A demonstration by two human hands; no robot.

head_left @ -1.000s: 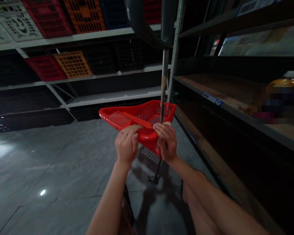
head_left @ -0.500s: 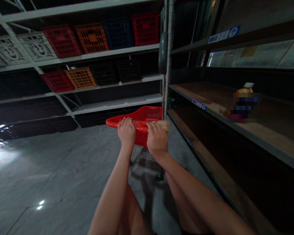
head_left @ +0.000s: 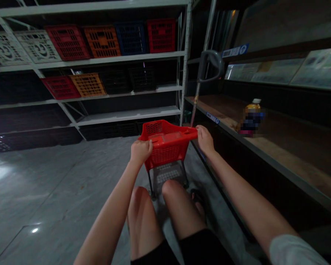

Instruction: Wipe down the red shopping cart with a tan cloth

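Observation:
A small red shopping cart (head_left: 167, 155) with a perforated plastic basket stands on the floor in front of my knees. My left hand (head_left: 141, 150) is closed around the left end of its handle. At the opposite end, beside the shelf edge, my right hand (head_left: 205, 140) grips the handle with the fingers wrapped over it. The basket's inside is mostly hidden behind the handle panel. Below it, the dark legs and a lower grey rack show between my hands and knees.
To the right runs a wooden shelf (head_left: 220, 110) carrying a bottle (head_left: 253, 106) with a white cap, its label blurred. A pole with a grey D-shaped handle (head_left: 212, 66) leans at the corner. Coloured crates (head_left: 103, 41) line the white rack (head_left: 105, 60) ahead.
My hands were close together on the cart's handle and are now wide apart, the right one moved to the right. The cart has turned to face more squarely away from me.

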